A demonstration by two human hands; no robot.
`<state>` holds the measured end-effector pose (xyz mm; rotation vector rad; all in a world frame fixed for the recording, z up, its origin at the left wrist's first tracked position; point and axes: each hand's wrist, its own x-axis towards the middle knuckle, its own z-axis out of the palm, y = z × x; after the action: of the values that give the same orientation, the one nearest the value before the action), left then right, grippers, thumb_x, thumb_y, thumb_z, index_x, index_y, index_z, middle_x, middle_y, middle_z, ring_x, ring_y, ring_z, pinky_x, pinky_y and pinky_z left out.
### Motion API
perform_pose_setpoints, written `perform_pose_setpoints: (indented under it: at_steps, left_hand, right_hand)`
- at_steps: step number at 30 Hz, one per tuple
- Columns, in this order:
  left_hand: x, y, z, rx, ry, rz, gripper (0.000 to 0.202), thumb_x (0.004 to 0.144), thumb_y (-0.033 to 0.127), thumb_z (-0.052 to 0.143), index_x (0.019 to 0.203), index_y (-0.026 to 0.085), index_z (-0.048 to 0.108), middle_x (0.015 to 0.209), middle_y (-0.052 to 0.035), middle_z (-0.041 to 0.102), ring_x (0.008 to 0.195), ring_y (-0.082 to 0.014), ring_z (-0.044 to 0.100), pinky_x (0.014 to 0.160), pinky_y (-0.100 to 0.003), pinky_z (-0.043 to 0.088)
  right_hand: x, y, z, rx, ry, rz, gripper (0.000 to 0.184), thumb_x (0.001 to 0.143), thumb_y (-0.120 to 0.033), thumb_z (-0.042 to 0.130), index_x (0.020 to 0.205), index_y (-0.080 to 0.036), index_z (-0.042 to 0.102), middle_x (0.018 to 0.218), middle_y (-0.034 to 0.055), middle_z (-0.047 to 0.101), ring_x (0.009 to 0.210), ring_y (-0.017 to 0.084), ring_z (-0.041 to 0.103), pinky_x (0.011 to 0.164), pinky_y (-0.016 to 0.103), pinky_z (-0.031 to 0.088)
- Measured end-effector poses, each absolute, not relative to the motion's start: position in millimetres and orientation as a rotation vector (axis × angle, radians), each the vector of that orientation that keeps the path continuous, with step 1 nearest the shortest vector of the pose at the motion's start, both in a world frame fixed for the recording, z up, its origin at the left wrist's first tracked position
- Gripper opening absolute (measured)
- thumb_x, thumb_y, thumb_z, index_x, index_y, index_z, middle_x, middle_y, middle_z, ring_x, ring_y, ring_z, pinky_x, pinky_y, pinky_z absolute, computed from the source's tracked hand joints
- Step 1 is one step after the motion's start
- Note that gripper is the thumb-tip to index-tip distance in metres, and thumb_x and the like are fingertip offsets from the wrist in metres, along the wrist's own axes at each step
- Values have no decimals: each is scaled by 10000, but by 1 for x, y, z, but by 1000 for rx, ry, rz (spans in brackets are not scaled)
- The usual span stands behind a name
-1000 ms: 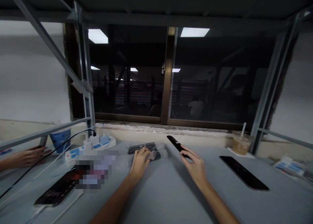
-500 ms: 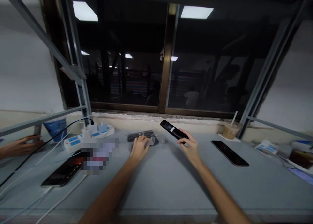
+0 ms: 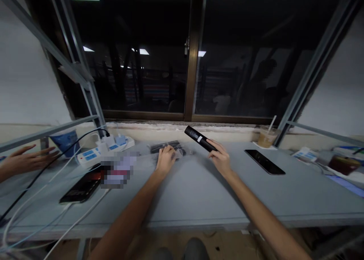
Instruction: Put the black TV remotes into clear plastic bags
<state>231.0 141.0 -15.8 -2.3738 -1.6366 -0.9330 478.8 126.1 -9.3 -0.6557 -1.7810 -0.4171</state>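
Note:
My right hand [image 3: 221,158] is closed around one end of a long black device [image 3: 196,136] with a small white label. The device is held tilted above the table, its free end pointing up and left. My left hand [image 3: 165,159] rests at the back of the table with fingers curled on a crumpled clear plastic bag [image 3: 178,154]. Dark contents [image 3: 156,148] show through the bag; my fingers cover part of it, and what the contents are I cannot tell.
A power strip [image 3: 88,156] with chargers, a phone [image 3: 81,190] and cables lie left. Another person's hand [image 3: 31,157] is by a blue cup [image 3: 66,143]. Right are a dark phone [image 3: 264,162] and a drink cup with straw [image 3: 265,138]. Behind is a window [image 3: 142,82].
The view has tipped downward, so the table's front edge and floor now show. The black device has rolled slightly in my right hand. The other person's fingers have spread.

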Motion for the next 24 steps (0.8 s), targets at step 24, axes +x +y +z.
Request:
perform_pose_setpoints:
  at_steps: [24]
  left_hand:
    - [236, 132, -11, -2415, -1519, -901, 205, 770, 69, 496, 916, 200, 553, 977, -39, 602, 968, -207, 525, 844, -342, 358]
  right_hand:
    - [467, 121, -11, -739, -1576, 17, 210, 702, -76, 441, 554, -208, 511, 1117, 66, 624, 1014, 211, 585, 760, 356, 501]
